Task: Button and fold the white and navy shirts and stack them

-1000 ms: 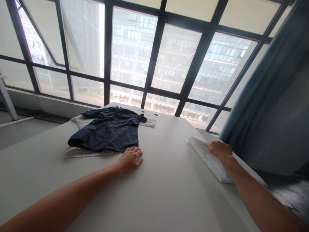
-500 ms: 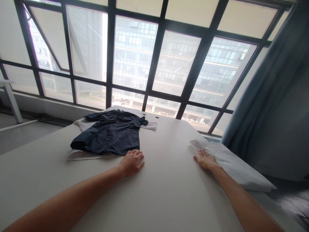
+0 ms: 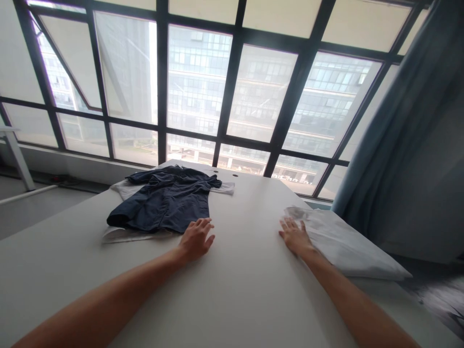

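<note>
A dark navy short-sleeved shirt (image 3: pixel 168 200) lies spread on the white table (image 3: pixel 239 280), over white cloth (image 3: pixel 126 235) whose edges stick out on several sides. At the shirt's near right corner is my left hand (image 3: pixel 196 238), fingers apart, holding nothing. Over on the right, my right hand (image 3: pixel 295 235) has its fingers spread at the left edge of a white bundle (image 3: pixel 348 241), which looks like folded fabric or a filled plastic bag. Whether that hand touches the bundle or only the table beside it, I cannot tell.
Large dark-framed windows (image 3: pixel 163 96) rise behind the table. A blue-grey curtain (image 3: pixel 391 130) hangs at the right. White legs of another table (image 3: pixel 20 159) stand at the far left. Two dark round holes (image 3: pixel 235 175) mark the table's far end.
My right hand has shifted left, off the white bundle's surface to its edge. My left hand has moved slightly up and its fingers have spread. The shirt lies as before.
</note>
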`<move>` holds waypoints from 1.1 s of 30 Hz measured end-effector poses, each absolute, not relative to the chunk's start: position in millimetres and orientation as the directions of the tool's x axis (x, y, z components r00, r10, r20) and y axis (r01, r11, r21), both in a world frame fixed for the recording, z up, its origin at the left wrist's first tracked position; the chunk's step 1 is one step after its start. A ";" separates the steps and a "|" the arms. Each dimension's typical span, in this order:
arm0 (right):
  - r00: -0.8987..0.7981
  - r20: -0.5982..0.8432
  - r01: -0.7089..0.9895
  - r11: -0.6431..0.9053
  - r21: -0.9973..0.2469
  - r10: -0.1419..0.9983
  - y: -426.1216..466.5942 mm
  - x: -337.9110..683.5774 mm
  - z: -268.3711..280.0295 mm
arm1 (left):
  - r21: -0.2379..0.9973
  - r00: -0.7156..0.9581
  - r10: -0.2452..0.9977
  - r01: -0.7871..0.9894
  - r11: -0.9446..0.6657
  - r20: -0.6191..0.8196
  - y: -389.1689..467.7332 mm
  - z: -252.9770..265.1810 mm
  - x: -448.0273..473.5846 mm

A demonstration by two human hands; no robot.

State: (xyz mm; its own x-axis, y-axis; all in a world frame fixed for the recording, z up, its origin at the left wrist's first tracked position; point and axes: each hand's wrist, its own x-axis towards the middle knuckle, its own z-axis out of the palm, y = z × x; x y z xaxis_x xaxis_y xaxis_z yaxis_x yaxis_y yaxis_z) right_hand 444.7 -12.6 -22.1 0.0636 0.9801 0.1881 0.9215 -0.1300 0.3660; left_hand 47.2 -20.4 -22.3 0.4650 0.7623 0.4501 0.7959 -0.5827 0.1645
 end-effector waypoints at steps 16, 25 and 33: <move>-0.238 0.235 0.966 0.255 -0.044 0.942 -78.8 363.3 -18.6 | 0.483 -0.081 0.874 0.856 -0.185 0.479 16.2 67.5 53.0; -0.093 0.460 0.922 0.251 -0.296 0.883 -68.5 376.6 -34.2 | 0.547 0.910 0.412 0.320 -0.774 0.051 -129.6 72.9 107.4; -0.182 0.303 0.936 0.259 -0.237 0.935 -67.6 368.7 -32.7 | 0.157 0.691 0.676 0.660 -0.734 0.257 -56.2 52.7 24.1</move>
State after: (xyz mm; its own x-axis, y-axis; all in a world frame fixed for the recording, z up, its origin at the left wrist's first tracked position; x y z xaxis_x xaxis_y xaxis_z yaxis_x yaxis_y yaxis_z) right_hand 368.7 -67.6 -32.7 -0.1823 0.9355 0.3028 0.9363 0.2592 -0.2370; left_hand 24.1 -56.2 52.7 0.6907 0.6758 0.2573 0.6603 -0.7345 0.1568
